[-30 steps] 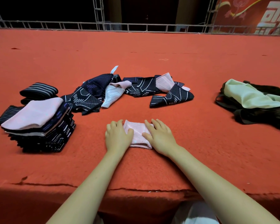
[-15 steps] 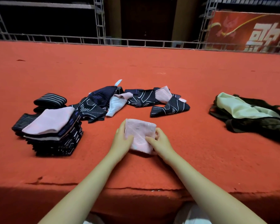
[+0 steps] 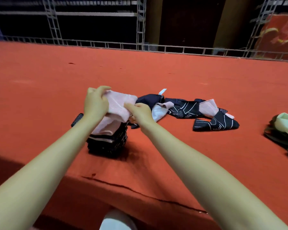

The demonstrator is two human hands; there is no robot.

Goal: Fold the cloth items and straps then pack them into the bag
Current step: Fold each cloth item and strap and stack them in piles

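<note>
A folded pink cloth is held in the air just above the stack of folded cloths at the left. My left hand grips its left edge with curled fingers. My right hand pinches its right lower edge. The stack is dark patterned cloth with a pink piece on top. Behind and to the right lies a loose heap of unfolded navy and pink cloths. The dark bag with a pale green lining lies at the right edge, partly cut off.
Everything rests on a red carpeted platform whose front edge runs below my forearms. A striped folded piece peeks out left of the stack. A metal truss railing lines the far side.
Both hands lifted the folded pink cloth off the carpet in front of me and carried it left, over the stack. The camera view turned left too.
</note>
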